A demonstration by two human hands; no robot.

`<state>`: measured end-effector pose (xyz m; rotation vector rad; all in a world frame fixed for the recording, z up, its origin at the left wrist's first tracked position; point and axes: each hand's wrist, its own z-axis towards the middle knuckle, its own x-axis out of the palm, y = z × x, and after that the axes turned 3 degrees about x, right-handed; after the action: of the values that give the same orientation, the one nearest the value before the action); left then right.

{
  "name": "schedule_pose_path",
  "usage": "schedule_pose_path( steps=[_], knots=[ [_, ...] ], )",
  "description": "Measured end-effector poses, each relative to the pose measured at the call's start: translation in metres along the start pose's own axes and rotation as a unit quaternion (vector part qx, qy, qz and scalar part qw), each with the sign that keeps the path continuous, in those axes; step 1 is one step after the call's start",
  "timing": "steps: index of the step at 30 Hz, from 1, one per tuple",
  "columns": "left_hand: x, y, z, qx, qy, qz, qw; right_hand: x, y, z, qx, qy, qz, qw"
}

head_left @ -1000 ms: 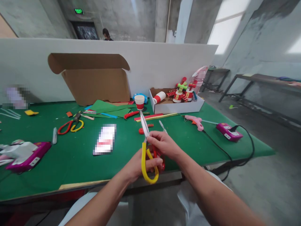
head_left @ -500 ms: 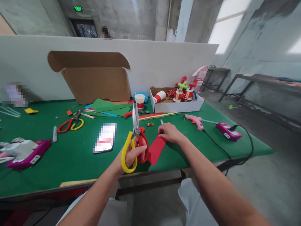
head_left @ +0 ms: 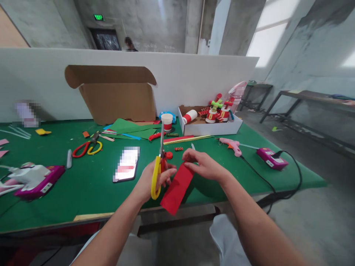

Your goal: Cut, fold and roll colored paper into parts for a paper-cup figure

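My left hand (head_left: 151, 179) is closed around the handles of yellow-and-red scissors (head_left: 158, 166), whose blades point up and away from me. My right hand (head_left: 203, 164) pinches the top end of a red paper strip (head_left: 177, 186) and holds it lifted above the near edge of the green table (head_left: 83, 192). The strip hangs down toward me, just right of the scissors. A small red disc (head_left: 168, 155) and a short red-and-black coiled piece (head_left: 179, 149) lie on the table just beyond my hands.
A second pair of red-and-yellow scissors (head_left: 88, 147) lies at the left, with a phone (head_left: 127, 164) between. A white box of paper-cup crafts (head_left: 210, 120), a paper cup (head_left: 167, 122), a pink glue gun (head_left: 231, 145), its cable (head_left: 263, 177) and a brown carton (head_left: 116, 94) stand further back.
My right hand has lifted the red paper strip off the table and drawn it toward me. The scissors in my left hand have turned edge-on beside the strip.
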<state>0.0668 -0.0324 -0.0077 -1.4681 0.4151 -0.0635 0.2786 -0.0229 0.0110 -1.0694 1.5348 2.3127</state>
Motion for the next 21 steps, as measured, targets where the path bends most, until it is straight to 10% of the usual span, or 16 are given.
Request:
schedule_pose_path(
  steps=[6, 10, 14, 21],
  knots=[
    [0.005, -0.009, -0.004, -0.004, 0.021, -0.007, 1.000, 0.006, -0.005, 0.007, 0.037, -0.120, 0.124, 0.984],
    [0.006, -0.005, 0.009, 0.017, -0.078, -0.001, 0.997, 0.023, -0.003, 0.018, 0.106, -0.215, 0.398, 0.886],
    [0.007, 0.004, 0.036, 0.050, -0.166, -0.051, 0.983, 0.048, 0.001, 0.025, 0.185, -0.130, 0.523, 0.822],
    [0.001, 0.006, 0.064, 0.089, -0.141, 0.059, 0.984, 0.058, -0.022, 0.045, 0.168, -0.165, 0.515, 0.825]
  ],
)
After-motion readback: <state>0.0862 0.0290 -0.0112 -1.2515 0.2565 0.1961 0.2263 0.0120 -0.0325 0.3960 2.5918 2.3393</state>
